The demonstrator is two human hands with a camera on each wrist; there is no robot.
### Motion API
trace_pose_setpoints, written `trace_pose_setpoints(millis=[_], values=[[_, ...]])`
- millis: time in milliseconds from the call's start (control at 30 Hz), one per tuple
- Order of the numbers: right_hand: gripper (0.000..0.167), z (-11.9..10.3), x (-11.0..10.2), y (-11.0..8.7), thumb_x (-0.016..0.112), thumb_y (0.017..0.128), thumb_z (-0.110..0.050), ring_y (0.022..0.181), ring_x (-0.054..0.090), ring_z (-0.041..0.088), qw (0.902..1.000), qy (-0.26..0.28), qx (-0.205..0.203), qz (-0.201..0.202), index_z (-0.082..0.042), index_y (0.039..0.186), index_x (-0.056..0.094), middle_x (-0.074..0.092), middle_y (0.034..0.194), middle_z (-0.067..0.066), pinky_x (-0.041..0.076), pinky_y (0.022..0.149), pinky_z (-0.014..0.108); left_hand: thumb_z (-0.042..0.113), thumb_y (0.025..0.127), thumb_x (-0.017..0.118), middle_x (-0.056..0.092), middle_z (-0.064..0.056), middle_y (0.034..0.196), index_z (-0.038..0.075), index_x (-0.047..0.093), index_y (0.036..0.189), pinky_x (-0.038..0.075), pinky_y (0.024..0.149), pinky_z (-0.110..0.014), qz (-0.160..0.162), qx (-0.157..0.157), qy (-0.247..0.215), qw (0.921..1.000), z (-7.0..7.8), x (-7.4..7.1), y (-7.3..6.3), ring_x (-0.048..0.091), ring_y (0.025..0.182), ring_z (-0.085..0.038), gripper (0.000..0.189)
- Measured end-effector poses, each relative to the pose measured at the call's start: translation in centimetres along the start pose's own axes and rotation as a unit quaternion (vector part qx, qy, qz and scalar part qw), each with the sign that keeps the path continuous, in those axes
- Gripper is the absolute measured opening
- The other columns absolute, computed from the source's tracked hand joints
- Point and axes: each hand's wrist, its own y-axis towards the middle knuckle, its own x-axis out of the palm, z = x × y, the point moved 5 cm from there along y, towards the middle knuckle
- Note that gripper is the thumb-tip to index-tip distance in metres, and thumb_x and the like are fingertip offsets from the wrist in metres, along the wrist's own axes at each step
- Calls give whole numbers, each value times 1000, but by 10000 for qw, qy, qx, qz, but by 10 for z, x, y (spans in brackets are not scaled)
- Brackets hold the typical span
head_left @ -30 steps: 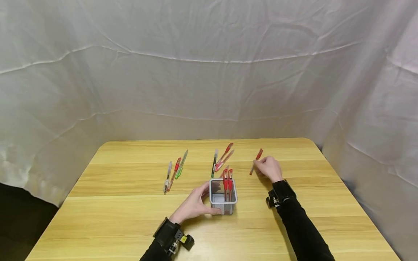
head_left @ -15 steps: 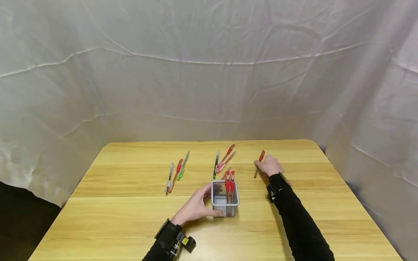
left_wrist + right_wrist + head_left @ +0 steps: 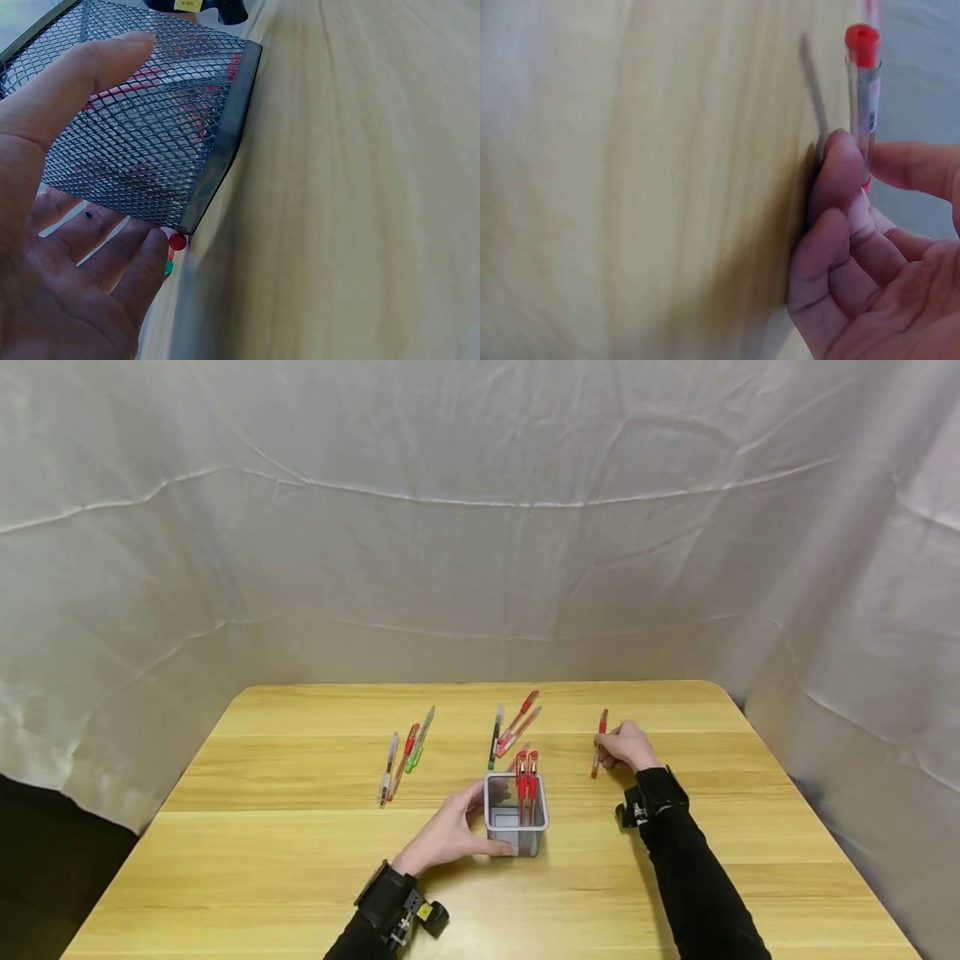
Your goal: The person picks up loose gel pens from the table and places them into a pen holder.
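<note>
My left hand [image 3: 448, 837] holds a square wire-mesh pen holder [image 3: 528, 843] by its left side, thumb across the near wall and the other fingers behind. Two red-capped pens [image 3: 522, 789] stand inside it, leaning at the far right. To the right, my right hand [image 3: 630, 747] pinches a red-capped pen [image 3: 603, 723] between thumb and fingers. In the right wrist view this pen [image 3: 864, 97] points its red end away from the palm, and its shadow falls on the wood. The left wrist view shows the mesh wall [image 3: 142, 142] against the thumb.
Behind the holder lie a dark green pen [image 3: 495, 739], a red pen [image 3: 519, 717] and a pink one [image 3: 517, 733]; another pen is partly hidden there. On the left lie a clear pen [image 3: 388, 768], a red pen [image 3: 405, 762] and a green pen [image 3: 422, 739]. Curtains surround the table [image 3: 285, 877].
My right hand has shifted slightly right and nearer to me, and the red-capped pen has come along, standing a little straighter in view. The left hand and pen holder have stayed in place.
</note>
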Motion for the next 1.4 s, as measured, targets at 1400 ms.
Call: trace_pose_setpoints(millis=[1400], values=[[28,-11,22,-76,63,99,-16,77,70,9,9622,2271,-1457,373,9,114,61,75,83,-10,58,76,26,23,73,91,57,-6,146,13,41,152,39,120,-43,-40,-19,112,9999,0,0,0,51,139,-23,93]])
